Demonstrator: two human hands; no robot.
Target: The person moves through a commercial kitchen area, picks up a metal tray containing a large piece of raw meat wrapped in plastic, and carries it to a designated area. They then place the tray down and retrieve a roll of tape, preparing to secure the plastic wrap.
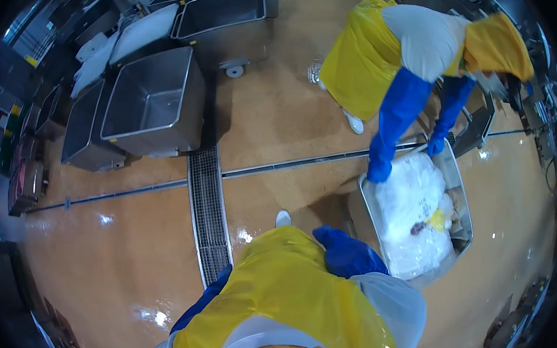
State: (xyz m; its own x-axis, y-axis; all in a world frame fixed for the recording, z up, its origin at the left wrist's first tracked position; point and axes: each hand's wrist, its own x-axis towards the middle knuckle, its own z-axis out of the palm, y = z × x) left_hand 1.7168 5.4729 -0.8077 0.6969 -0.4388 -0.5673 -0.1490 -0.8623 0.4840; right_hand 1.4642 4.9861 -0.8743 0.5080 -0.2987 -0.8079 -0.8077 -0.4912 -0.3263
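Note:
My right hand (327,235), in a blue glove, is bent in front of my yellow apron (284,272); its fingers do not show clearly. Along the apron's other side hangs my left hand (223,278), also gloved in blue and mostly hidden, with no object visible at it. Nearest to my right hand is a metal tub (465,202) on the right. Clear plastic bags (411,197) with whitish contents fill it, and a yellow piece (437,219) lies among them. Across the tub, a co-worker in blue gloves (380,165) bends over and has both hands at its far end.
Several metal tubs (193,95) stand at the far left, one of them with a caster (235,71). A grated floor drain (207,201) runs through the wet orange floor (116,246), crossed by a narrow channel (292,165). Equipment lines the right rim.

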